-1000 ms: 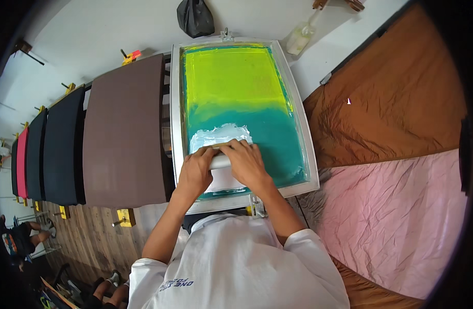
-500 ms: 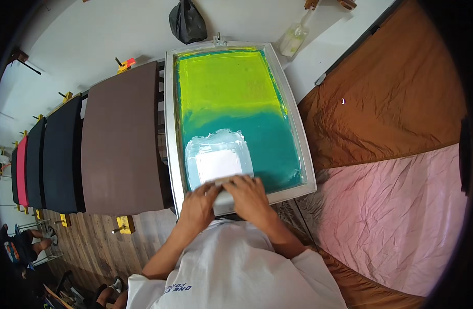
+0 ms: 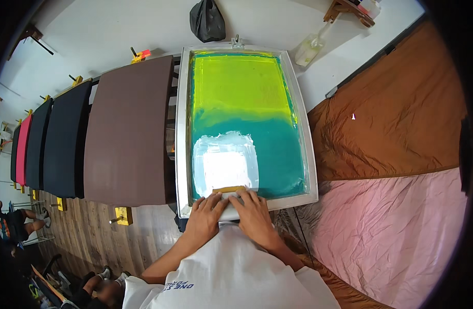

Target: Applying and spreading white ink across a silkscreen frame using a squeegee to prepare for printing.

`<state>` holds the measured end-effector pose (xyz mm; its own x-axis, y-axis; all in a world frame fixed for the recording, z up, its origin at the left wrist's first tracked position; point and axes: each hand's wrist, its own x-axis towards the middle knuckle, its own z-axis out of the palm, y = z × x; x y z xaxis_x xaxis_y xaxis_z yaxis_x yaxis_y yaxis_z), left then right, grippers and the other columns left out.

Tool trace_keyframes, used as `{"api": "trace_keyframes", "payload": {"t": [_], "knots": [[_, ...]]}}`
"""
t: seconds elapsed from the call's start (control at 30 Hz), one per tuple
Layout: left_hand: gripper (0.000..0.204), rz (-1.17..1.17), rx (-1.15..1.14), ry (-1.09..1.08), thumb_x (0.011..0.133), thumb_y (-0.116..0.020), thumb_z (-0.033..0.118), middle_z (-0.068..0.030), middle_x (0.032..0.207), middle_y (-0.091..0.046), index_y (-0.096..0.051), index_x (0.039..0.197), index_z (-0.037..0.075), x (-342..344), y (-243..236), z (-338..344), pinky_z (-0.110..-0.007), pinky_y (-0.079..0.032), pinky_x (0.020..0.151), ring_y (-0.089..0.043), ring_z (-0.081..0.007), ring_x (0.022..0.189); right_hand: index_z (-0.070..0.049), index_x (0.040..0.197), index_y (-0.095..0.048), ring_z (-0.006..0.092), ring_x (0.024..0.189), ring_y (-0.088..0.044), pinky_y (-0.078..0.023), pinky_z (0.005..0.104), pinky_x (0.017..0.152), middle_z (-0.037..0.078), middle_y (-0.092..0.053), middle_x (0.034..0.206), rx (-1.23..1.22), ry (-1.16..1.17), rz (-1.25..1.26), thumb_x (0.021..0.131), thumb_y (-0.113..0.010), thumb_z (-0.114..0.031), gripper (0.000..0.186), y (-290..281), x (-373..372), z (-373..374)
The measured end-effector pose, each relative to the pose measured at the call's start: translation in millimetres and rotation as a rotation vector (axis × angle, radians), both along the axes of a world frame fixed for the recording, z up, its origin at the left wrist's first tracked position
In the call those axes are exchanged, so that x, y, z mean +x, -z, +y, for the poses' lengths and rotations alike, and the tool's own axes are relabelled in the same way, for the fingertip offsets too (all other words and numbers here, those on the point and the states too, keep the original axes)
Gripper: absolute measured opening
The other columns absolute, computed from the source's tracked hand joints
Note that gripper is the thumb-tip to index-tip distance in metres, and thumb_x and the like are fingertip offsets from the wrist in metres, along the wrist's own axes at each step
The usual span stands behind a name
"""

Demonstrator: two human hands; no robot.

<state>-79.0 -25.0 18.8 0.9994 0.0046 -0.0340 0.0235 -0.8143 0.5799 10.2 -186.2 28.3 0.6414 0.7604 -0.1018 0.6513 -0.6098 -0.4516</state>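
A screen printing frame (image 3: 312,170) with a pale metal rim lies in front of me. Its mesh is teal in the near part and yellow-green (image 3: 239,82) at the far end. Toward the near left sits a patch of white ink (image 3: 226,167). At the near end of that patch is a squeegee (image 3: 229,189), its yellowish-brown edge showing above my fingers. My left hand (image 3: 205,215) grips its left part and my right hand (image 3: 253,213) its right part, both with bent fingers. My palms and thumbs hide much of it.
A brown-covered board (image 3: 128,134) stands close on the left, with black boards (image 3: 66,139) and a pink one (image 3: 23,149) beyond. Brown fabric (image 3: 391,113) and pink fabric (image 3: 391,242) spread on the right. A black bag (image 3: 207,20) hangs on the wall. People sit at the lower left.
Both hands have drawn the squeegee toward me, to the near end of the mesh. More of the white patch shows. The whole view has shifted a little.
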Motion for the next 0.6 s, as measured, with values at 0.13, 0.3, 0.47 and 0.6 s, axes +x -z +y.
{"api": "trace_keyframes", "payload": {"t": [0.13,0.3,0.47,0.6], "knots": [[0.061,-0.035,-0.03,0.004,0.068,-0.059,-0.009,-0.0194,0.125,-0.06,-0.058,0.127,0.005,26.2,-6.6,14.7,-0.048,-0.041,0.102,-0.059,-0.0374,0.114,-0.007,0.121,-0.062,0.0316,0.12,-0.051,-0.042,0.045,0.093,0.012,-0.057,0.122,-0.017,-0.009,0.009,0.068,-0.065,0.005,0.054,-6.9,26.9,12.2],[0.058,-0.188,-0.042,-0.047,0.064,-0.058,-0.012,-0.0186,0.12,-0.063,-0.06,0.12,0.004,89.5,8.4,46.5,-0.047,-0.044,0.096,-0.06,-0.0391,0.108,-0.008,0.118,-0.063,0.0329,0.11,-0.056,-0.046,0.0473,0.087,0.011,-0.06,0.117,0.008,0.029,-0.113,0.072,-0.061,0.007,0.049,8.4,77.9,46.8],[0.063,-0.189,0.024,-0.055,0.064,-0.058,-0.013,-0.0173,0.128,-0.059,-0.059,0.125,0.006,54.6,29.8,28.9,-0.045,-0.045,0.095,-0.06,-0.0375,0.11,-0.008,0.118,-0.061,0.0332,0.111,-0.055,-0.047,0.0461,0.086,0.011,-0.057,0.12,0.062,0.046,-0.05,0.069,-0.061,0.008,0.051,19.8,53.4,32.7],[0.066,-0.082,0.002,-0.035,0.064,-0.061,-0.011,-0.0185,0.13,-0.058,-0.058,0.128,0.006,7.5,10.4,4.6,-0.045,-0.044,0.097,-0.059,-0.0352,0.115,-0.005,0.115,-0.061,0.0352,0.113,-0.054,-0.047,0.0457,0.09,0.014,-0.055,0.121,0.094,0.018,0.028,0.065,-0.061,0.01,0.052,6.0,10.8,9.1]]}}
